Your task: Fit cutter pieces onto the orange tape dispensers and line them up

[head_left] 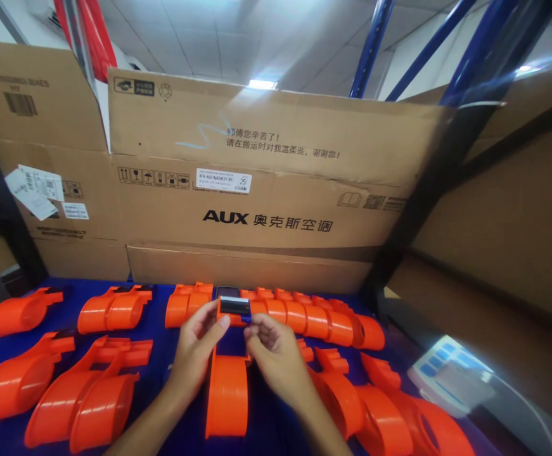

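Observation:
An orange plastic tape dispenser (228,396) is held upright in front of me, its round hub hanging at the bottom. Across its head lies a black piece with a pale toothed cutting edge (235,306), and a small blue part shows at its right end. My left hand (204,332) is closed on the left side of the head, thumb at the front. Curled fingers of my right hand (269,342) pinch at the right end, near the blue part. What lies between those right fingertips is mostly hidden.
Rows of orange tape dispensers (295,315) lie on the blue table cover (161,354), on both sides of my hands. A dark phone-like object (228,292) sits behind. A cardboard sheet (276,190) stands at the back. At right is a white scale-like device (451,373).

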Available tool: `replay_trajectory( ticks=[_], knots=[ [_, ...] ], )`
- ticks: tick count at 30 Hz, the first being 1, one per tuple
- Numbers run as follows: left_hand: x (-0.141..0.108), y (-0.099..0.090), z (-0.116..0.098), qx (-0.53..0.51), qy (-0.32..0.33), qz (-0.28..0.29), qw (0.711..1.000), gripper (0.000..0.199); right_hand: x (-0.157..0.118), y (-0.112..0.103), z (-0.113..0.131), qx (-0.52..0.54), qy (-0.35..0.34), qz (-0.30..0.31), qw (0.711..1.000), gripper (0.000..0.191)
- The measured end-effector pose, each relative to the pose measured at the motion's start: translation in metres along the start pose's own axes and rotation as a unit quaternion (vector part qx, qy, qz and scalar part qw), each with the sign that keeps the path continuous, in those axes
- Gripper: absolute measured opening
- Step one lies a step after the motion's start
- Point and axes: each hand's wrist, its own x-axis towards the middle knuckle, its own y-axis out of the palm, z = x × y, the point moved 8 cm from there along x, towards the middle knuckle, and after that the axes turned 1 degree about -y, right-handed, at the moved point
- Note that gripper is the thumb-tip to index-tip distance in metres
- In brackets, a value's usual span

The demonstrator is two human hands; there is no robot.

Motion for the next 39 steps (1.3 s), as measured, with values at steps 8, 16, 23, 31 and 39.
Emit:
replay_trajectory(
  ticks=[8, 16, 23, 31, 39],
  knots=[
    [-0.002, 0.002, -0.001, -0.004, -0.009, 0.005, 1.0, 0.048, -0.001, 0.001, -0.006, -0.064, -0.012, 0.009, 0.998, 0.016],
    [0.001, 0.004, -0.002, -0.007, 0.001, 0.016, 1.0, 0.051, 0.001, 0.0, 0.0, -0.125, -0.052, 0.003, 0.991, 0.018],
    [0.006, -0.001, 0.005, -0.005, -0.007, 0.003, 1.0, 0.055, -0.001, 0.0, 0.004, -0.132, -0.04, 0.001, 0.99, 0.024],
    [-0.003, 0.002, 0.0, -0.104, -0.051, -0.02, 0.993, 0.042, 0.002, -0.005, -0.006, -0.139, -0.057, -0.035, 0.988, 0.013],
    [0.004, -0.03, 0.004, -0.272, -0.055, -0.107, 0.955, 0.027, -0.001, -0.017, 0.0, -0.234, -0.06, -0.034, 0.97, 0.011]
  ],
)
